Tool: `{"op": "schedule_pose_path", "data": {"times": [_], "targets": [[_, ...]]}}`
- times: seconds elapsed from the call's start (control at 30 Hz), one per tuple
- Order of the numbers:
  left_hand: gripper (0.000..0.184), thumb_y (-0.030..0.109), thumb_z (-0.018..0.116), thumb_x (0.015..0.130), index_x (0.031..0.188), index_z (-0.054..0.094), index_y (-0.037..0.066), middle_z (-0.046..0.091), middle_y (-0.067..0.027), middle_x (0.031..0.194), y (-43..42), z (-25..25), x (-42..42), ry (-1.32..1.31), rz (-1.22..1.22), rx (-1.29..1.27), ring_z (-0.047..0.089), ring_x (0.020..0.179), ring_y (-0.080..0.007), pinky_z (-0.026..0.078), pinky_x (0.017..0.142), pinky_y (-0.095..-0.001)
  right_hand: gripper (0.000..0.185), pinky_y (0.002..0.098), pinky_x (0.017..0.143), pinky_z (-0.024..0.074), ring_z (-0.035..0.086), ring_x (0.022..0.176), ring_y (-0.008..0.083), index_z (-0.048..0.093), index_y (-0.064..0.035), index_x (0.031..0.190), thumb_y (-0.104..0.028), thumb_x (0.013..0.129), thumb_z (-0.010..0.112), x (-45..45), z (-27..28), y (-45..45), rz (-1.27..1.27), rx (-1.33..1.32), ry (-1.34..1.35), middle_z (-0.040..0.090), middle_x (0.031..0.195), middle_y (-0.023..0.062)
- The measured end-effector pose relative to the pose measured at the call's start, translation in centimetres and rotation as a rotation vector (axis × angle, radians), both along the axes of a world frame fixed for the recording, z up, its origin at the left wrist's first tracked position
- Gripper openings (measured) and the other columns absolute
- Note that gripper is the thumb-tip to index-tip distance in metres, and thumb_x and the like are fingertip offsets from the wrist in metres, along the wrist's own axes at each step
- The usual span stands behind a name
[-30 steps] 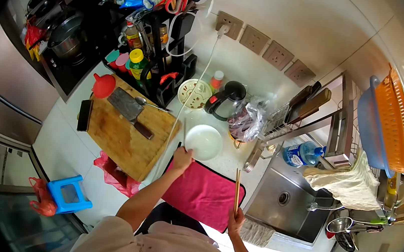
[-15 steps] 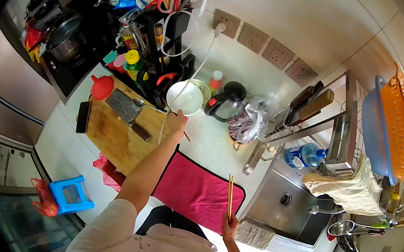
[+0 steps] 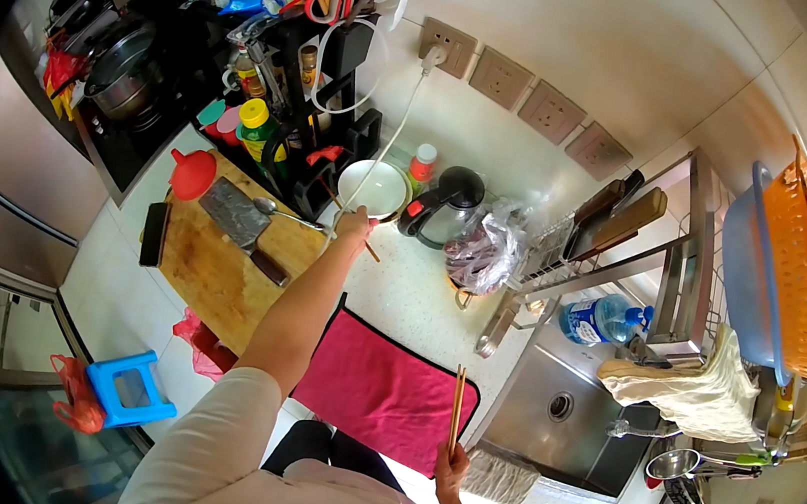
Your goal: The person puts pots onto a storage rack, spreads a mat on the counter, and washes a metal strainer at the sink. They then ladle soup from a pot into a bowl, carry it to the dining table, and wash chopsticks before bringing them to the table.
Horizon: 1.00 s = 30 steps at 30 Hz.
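My left hand (image 3: 356,225) reaches over the counter, its fingers closed at the near rim of a white bowl (image 3: 377,188). A thin brown stick (image 3: 372,252) passes by this hand; whether the fingers also grip it is unclear. A white cord (image 3: 382,157) hangs across the bowl's left side. Low at the front, my right hand (image 3: 451,467) grips a pair of wooden chopsticks (image 3: 458,400), which point up over the right end of a red mat (image 3: 377,385). Left of the bowl, a cleaver (image 3: 238,219), a spoon (image 3: 292,215) and a red funnel (image 3: 192,176) lie on a wooden cutting board (image 3: 194,277).
Behind the counter stand an electric kettle (image 3: 452,203), a plastic-wrapped bundle (image 3: 484,252) and a red-capped bottle (image 3: 423,162). To the right are the sink (image 3: 543,430) and a metal dish rack (image 3: 689,267). The stove with a pot (image 3: 125,77) is at far left.
The white bowl has shifted slightly back and to the right, with my left hand at its rim. My right hand still holds the chopsticks. The whole view has shifted a little.
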<state>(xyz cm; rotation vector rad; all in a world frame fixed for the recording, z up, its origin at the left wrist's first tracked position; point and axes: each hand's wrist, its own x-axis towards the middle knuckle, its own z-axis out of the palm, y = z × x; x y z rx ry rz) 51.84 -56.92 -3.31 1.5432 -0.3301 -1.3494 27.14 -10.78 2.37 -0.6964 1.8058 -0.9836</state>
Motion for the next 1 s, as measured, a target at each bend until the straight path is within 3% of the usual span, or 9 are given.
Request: {"op": "schedule_pose_path", "data": {"times": [0.3,0.37,0.47,0.6,0.67,0.73,0.87,0.97,1.0], "targets": [[0.044,0.048,0.044,0.093,0.081,0.050,0.006,0.050,-0.0037,0.058,5.9,0.4,-0.1,0.172,-0.161,0.170,0.039,0.039,-0.0128,0.030,0.034,-0.0272,0.025,0.0241,0.037,0.0283,0.035,0.043,0.0035,0.047,-0.0098,0.071,-0.020,0.089,0.060,-0.6,-2.2,-0.1,0.054,0.005,-0.013,0.040,0.053,-0.0050],[0.035,0.041,0.038,0.096,0.095,0.049,0.009,0.047,-0.0015,0.064,9.5,4.7,-1.6,-0.063,-0.208,0.219,0.039,0.044,-0.0117,0.032,0.036,-0.0279,0.024,0.0242,0.037,0.0284,0.036,0.043,0.0035,0.048,-0.0097,0.071,-0.021,0.089,0.060,-0.3,-2.1,-0.7,0.044,0.014,-0.033,0.041,0.053,-0.0050],[0.033,0.039,0.036,0.097,0.103,0.050,0.009,0.048,-0.0002,0.072,10.1,-0.6,-1.4,-0.485,-0.309,-0.076,0.042,0.053,-0.0104,0.035,0.040,-0.0276,0.024,0.0242,0.037,0.0283,0.036,0.043,0.0036,0.049,-0.0094,0.073,-0.023,0.089,0.060,-0.2,-2.4,-1.1,0.054,-0.010,-0.043,0.041,0.054,-0.0048],[0.020,0.015,0.045,0.091,0.104,0.054,0.003,0.062,-0.0133,0.093,6.2,0.5,-2.0,-1.003,-0.224,-0.523,0.060,0.076,-0.0334,0.048,0.062,-0.0453,0.023,0.0235,0.038,0.0291,0.036,0.043,0.0038,0.050,-0.0079,0.079,-0.026,0.093,0.055,-0.3,-2.9,-0.7,0.056,-0.083,0.017,0.041,0.054,-0.0045],[0.026,0.001,0.045,0.082,0.106,0.056,0.000,0.060,-0.0233,0.106,2.7,5.1,-1.3,-0.982,-0.461,-0.294,0.058,0.094,-0.0417,0.045,0.080,-0.0476,0.023,0.0230,0.039,0.0300,0.036,0.044,0.0042,0.050,-0.0069,0.082,-0.026,0.096,0.050,-0.6,-2.5,-0.3,-0.027,-0.135,0.069,0.040,0.054,-0.0045],[0.040,-0.002,0.055,0.073,0.113,0.051,-0.006,0.057,-0.0294,0.100,-1.3,2.5,-0.7,-1.009,-0.410,-0.317,0.055,0.097,-0.0415,0.045,0.089,-0.0420,0.023,0.0224,0.040,0.0313,0.035,0.044,0.0046,0.050,-0.0059,0.086,-0.024,0.098,0.045,-0.8,-0.7,-0.1,-0.169,-0.189,0.129,0.039,0.055,-0.0044],[0.054,0.001,0.061,0.069,0.121,0.047,-0.003,0.050,-0.0232,0.114,-3.8,0.7,-0.3,-1.277,-0.459,-0.215,0.051,0.106,-0.0368,0.044,0.092,-0.0362,0.017,0.0237,0.043,0.0379,0.039,0.054,0.0078,0.044,-0.0072,0.094,-0.023,0.100,0.041,-4.3,1.2,0.7,-0.478,-0.424,0.119,0.040,0.065,-0.0001],[0.039,0.010,0.051,0.085,0.122,0.046,-0.003,0.049,-0.0226,0.112,-3.5,1.3,0.1,-0.975,-0.459,-0.237,0.051,0.107,-0.0325,0.042,0.095,-0.0344,0.022,0.0244,0.044,0.0387,0.041,0.054,0.0089,0.041,-0.0111,0.087,-0.027,0.101,0.038,-4.9,3.3,0.6,-0.572,-0.458,0.223,0.041,0.065,0.0002],[0.038,0.015,0.046,0.090,0.123,0.046,-0.003,0.052,-0.0208,0.111,-3.1,1.3,0.1,-1.090,-0.449,-0.297,0.051,0.107,-0.0305,0.041,0.095,-0.0323,0.023,0.0246,0.044,0.0394,0.042,0.053,0.0096,0.042,-0.0110,0.087,-0.029,0.100,0.039,-5.0,2.7,1.2,-0.580,-0.425,0.206,0.042,0.063,0.0004]]}}
